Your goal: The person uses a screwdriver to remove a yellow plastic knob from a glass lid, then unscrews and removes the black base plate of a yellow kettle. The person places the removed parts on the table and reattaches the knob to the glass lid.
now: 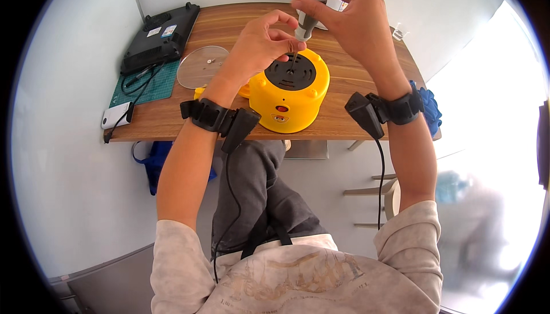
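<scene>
A yellow rounded appliance [286, 110] stands on the table with its black vented plate [281, 79] facing up. A red switch [282, 109] and a small sticker show on its near side. My right hand [358, 16] is closed round the top of a grey and white screwdriver [306, 24], held nearly upright. My left hand [258, 44] pinches the same screwdriver low down, where handle meets shaft. The shaft runs down to the middle of the black plate; the tip's exact seat is too small to make out.
A clear round lid [197, 70] with small metal bits on it lies left of the appliance. Beyond are a black device [160, 39], a green cutting mat [157, 87], a cable and a white power bank [117, 116]. Blue cloth [429, 110] hangs at the table's right edge.
</scene>
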Motion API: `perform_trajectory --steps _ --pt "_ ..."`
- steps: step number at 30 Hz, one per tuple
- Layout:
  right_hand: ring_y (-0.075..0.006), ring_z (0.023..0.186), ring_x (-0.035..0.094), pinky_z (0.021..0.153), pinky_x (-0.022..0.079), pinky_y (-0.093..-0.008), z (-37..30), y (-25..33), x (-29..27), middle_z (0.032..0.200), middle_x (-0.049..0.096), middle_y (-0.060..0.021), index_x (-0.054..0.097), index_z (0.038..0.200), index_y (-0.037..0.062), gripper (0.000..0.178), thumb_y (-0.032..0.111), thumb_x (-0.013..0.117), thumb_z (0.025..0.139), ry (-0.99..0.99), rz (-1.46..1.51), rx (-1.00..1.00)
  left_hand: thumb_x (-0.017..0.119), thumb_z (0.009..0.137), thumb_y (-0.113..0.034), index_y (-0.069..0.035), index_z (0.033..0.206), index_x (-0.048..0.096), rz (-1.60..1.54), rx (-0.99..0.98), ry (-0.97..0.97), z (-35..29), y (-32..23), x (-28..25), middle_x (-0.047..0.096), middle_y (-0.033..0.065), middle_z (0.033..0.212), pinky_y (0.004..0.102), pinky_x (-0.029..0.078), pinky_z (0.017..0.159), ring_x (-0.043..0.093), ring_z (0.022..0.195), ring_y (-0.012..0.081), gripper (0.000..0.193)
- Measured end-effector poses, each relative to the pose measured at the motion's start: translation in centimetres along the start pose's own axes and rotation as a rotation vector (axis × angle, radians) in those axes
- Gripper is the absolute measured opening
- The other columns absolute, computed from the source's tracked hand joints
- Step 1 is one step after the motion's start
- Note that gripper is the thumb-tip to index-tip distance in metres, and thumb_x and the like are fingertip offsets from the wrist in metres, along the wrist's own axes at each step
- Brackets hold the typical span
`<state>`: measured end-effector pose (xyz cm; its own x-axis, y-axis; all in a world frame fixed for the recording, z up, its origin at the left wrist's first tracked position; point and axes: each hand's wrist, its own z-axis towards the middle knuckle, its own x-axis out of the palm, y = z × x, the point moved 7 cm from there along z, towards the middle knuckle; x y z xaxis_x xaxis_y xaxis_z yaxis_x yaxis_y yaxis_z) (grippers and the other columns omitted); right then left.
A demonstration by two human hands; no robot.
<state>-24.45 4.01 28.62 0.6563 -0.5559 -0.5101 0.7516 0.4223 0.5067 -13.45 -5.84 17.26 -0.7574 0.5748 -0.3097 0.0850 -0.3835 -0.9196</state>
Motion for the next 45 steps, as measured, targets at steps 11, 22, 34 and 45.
perform_trajectory --steps 11,22,34,45 --pt "-0.0236 0.101 0.068 0.091 0.054 -0.0317 0.0 -0.4 0.3 0.104 0.069 -0.0144 0.065 0.106 -0.0027 0.025 0.014 0.069 0.087 -0.004 0.246 -0.024 0.081 0.084 -0.033 -0.006 0.095 0.074 0.036 -0.026 -0.006 0.5 0.7 0.1 0.070 0.0013 0.084 0.0230 0.054 0.071 0.062 0.074 0.0086 0.030" --pt "-0.0249 0.095 0.065 0.082 0.053 -0.0315 -0.7 2.8 0.2 0.103 0.068 -0.0140 0.067 0.101 0.0007 0.023 0.017 0.074 0.086 0.052 -0.128 -0.065 0.081 0.081 -0.045 -0.008 0.086 0.064 0.125 -0.019 0.040 0.2 0.1 0.1 0.062 -0.0003 0.078 0.0229 0.051 0.069 0.062 0.072 0.0092 0.042" --pt "-0.0272 0.101 0.066 0.088 0.053 -0.0353 -0.5 0.3 0.6 0.107 0.066 -0.0149 0.061 0.110 -0.0007 0.032 0.015 0.073 0.085 0.058 -0.005 -0.070 0.065 0.098 -0.023 -0.002 0.113 0.071 0.078 0.083 0.173 0.0 0.8 0.5 0.073 0.0062 0.106 0.0291 0.058 0.081 0.069 0.098 0.0157 0.027" --pt "-0.0274 0.095 0.064 0.086 0.053 -0.0364 -0.8 -0.9 0.8 0.106 0.065 -0.0148 0.057 0.113 0.0023 0.043 0.022 0.080 0.083 -0.053 -0.065 -0.081 0.074 0.091 -0.028 -0.004 0.096 0.071 0.234 0.022 0.089 0.5 0.6 0.4 0.071 0.0032 0.089 0.0266 0.055 0.073 0.066 0.083 0.0125 0.025"
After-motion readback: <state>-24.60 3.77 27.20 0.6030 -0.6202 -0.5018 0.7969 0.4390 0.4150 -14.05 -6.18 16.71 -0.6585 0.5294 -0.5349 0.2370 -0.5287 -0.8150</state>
